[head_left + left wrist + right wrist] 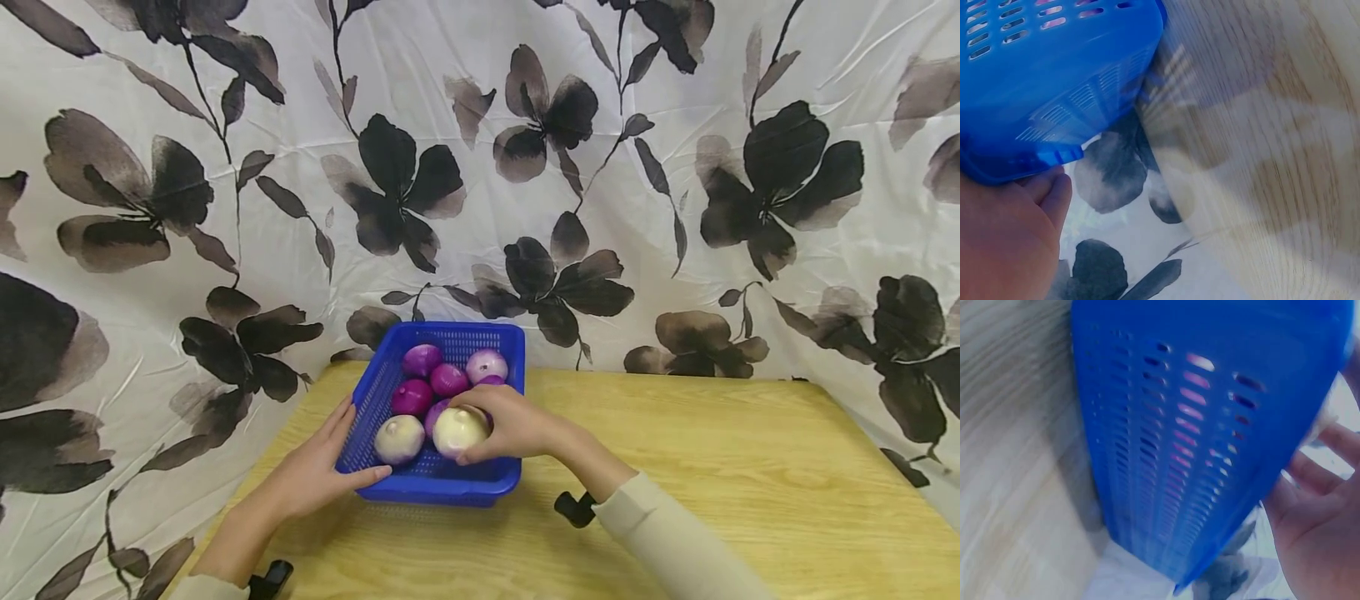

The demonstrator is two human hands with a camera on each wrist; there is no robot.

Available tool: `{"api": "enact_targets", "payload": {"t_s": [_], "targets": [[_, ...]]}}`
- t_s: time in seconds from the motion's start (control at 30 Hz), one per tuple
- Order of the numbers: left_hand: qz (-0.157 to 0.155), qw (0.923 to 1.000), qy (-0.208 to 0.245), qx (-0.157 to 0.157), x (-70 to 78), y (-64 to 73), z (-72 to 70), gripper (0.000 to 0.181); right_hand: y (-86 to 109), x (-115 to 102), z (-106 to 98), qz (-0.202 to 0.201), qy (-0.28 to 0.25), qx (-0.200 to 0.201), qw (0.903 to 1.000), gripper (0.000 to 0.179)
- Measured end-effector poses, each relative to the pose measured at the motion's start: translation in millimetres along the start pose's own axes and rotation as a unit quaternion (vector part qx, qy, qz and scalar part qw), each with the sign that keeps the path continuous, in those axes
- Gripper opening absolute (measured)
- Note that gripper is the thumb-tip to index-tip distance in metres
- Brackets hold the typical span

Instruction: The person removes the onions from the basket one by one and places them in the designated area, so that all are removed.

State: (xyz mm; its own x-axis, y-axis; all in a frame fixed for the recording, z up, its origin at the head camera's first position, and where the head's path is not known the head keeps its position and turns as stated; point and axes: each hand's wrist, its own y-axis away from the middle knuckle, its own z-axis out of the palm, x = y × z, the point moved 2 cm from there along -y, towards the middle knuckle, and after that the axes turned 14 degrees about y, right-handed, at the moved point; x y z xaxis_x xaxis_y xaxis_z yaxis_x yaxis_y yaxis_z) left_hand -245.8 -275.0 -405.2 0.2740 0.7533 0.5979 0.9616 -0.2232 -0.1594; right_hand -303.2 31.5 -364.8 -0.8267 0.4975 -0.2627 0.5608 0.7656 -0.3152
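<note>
A blue plastic basket [431, 488] with slotted walls stands on the wooden table, several purple and pale onions inside it. At its front left corner my left hand [313, 467] holds the rim, fingers along the left side and thumb over the front edge. In the left wrist view, fingers [1054, 194] bend behind that rim. My right hand [517, 423] grips a pale, whitish onion [459, 433] at the basket's front right, thumb below and fingers over its top. Beside that lies another pale onion [399, 439]. The right wrist view shows mostly the basket wall [1166, 444], with the palm [1322, 531] past its rim.
Farther back in the basket are purple onions [411, 397] and a light purple onion [487, 366]. The wooden table [712, 475] stretches to the right. A white cloth with dark flowers [540, 183] hangs behind and at the sides. Black wrist mounts [575, 508] sit at both sleeves.
</note>
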Motion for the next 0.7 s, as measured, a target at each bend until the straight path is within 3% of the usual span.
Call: {"api": "enact_targets", "payload": {"t_s": [0.37,0.7], "targets": [[-0.008,1.0,0.0,-0.002,2.6,0.7,-3.3,0.122,20.5,13,-26,0.055,-0.005,0.029,0.998,0.066],[-0.013,0.9999,-0.001,-0.002,-1.5,2.8,0.5,0.123,46.5,35,-40,0.078,0.0,0.052,0.9956,0.066]]}}
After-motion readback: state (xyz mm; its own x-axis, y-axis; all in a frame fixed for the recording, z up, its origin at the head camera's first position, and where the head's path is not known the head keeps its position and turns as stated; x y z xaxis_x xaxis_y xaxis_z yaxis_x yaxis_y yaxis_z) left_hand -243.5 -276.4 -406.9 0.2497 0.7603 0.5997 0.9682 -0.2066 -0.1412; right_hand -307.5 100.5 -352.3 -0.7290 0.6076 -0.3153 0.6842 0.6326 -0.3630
